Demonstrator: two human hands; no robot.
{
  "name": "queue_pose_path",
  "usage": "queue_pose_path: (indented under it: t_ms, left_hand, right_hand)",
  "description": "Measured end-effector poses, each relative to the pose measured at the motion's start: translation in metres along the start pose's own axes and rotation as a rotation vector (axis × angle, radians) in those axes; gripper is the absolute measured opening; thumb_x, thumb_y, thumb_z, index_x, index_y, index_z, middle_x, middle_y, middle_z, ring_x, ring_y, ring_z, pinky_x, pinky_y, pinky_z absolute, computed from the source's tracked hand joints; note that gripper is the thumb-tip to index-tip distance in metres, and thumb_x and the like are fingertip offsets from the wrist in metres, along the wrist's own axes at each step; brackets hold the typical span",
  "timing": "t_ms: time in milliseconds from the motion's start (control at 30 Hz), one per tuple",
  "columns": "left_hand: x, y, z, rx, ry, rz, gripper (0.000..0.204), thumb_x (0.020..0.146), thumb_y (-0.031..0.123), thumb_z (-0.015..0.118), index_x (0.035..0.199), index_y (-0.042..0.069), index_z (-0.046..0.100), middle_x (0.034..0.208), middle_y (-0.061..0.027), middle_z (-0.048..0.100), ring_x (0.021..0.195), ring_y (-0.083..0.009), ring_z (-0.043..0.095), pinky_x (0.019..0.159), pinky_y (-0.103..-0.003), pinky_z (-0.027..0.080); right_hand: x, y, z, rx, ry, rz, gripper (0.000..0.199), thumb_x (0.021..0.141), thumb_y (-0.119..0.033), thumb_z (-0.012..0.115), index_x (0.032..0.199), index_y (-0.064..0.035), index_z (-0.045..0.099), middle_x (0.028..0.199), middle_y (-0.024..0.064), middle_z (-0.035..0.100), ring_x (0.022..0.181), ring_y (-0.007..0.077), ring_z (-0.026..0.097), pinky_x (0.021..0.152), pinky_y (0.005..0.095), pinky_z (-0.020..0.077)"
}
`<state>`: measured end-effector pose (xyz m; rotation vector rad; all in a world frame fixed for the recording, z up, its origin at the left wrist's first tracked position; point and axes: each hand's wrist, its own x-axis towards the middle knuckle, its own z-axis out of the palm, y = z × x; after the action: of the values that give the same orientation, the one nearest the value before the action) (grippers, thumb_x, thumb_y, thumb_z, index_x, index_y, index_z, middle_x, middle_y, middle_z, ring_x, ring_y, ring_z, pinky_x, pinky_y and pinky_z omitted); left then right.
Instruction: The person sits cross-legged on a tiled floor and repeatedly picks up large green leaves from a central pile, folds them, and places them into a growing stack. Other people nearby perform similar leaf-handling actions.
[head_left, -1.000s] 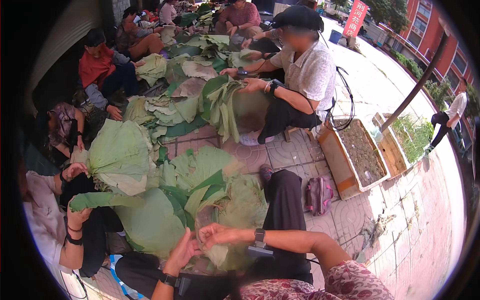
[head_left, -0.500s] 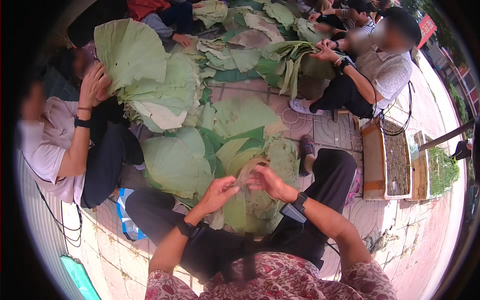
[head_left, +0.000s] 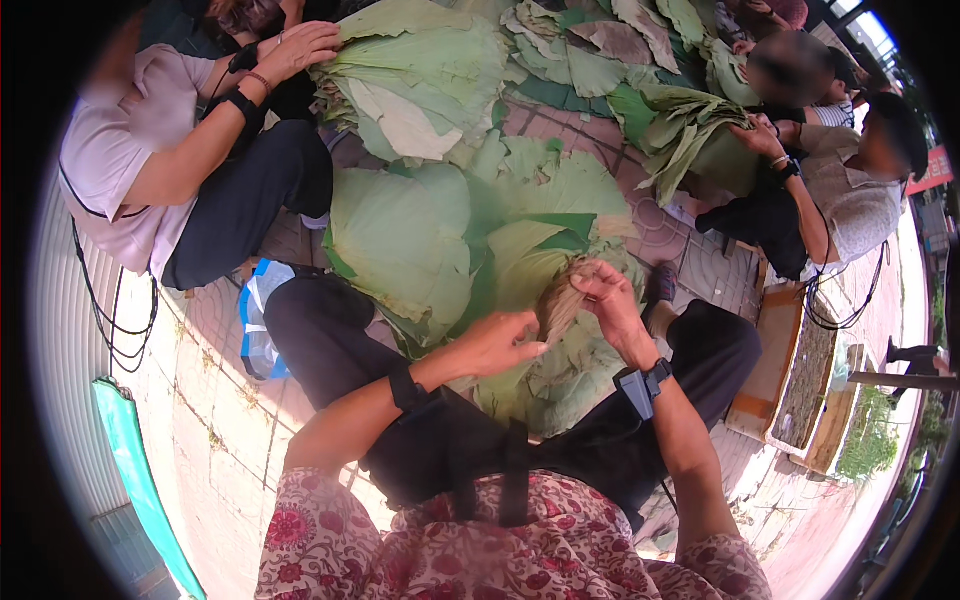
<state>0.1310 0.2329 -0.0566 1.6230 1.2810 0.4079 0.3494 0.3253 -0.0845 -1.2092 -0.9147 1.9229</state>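
Note:
My right hand (head_left: 612, 300) pinches the upper end of a brown, wrinkled bundle of dry strands (head_left: 560, 305) between thumb and fingers. To its left is my left hand (head_left: 500, 343), its thumb and fingers apart, the tips close beside the bundle's lower part. Whether they touch it I cannot tell. Below both hands lies a stack of large pale green lotus leaves (head_left: 575, 385), between my spread knees. Another broad pile of lotus leaves (head_left: 405, 240) lies just left of and beyond my hands.
A person (head_left: 150, 140) on the left grips a leaf stack (head_left: 420, 75). Another person (head_left: 845, 210) on the right holds folded leaves (head_left: 690, 140). More leaves cover the far ground. A blue-white bag (head_left: 262, 320) stands by my left knee; planter boxes (head_left: 800, 385) stand at right.
My view has shifted left. My hands have drawn apart, the brown bundle staying in my right hand. The person on the left has lowered the leaf held up before.

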Motion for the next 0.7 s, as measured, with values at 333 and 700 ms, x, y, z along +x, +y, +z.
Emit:
queue_pose_path:
  t_ms: [333,700]
  left_hand:
    - [0.000,-0.024,-0.004,-0.061,0.258,-0.074,0.032,0.078,0.014,0.065,0.106,0.000,0.061,0.088,-0.0230,0.065,0.087,-0.0413,0.064,0.077,-0.047,0.049]
    - [-0.020,-0.009,-0.033,0.147,0.392,-0.130,0.023,0.083,0.020,0.066,0.095,0.001,0.060,0.080,-0.0213,0.064,0.081,-0.0425,0.062,0.071,-0.050,0.047]
  right_hand:
    - [-0.016,-0.001,0.036,-0.214,-0.233,0.029,0.022,0.092,-0.013,0.065,0.111,-0.0019,0.068,0.101,0.0057,0.072,0.087,0.0126,0.067,0.078,0.0259,0.0516]
    - [0.088,0.074,-0.079,-0.202,0.381,0.390,0.029,0.088,-0.026,0.067,0.107,-0.0048,0.066,0.098,0.0093,0.069,0.088,0.0228,0.066,0.080,0.0387,0.0512]
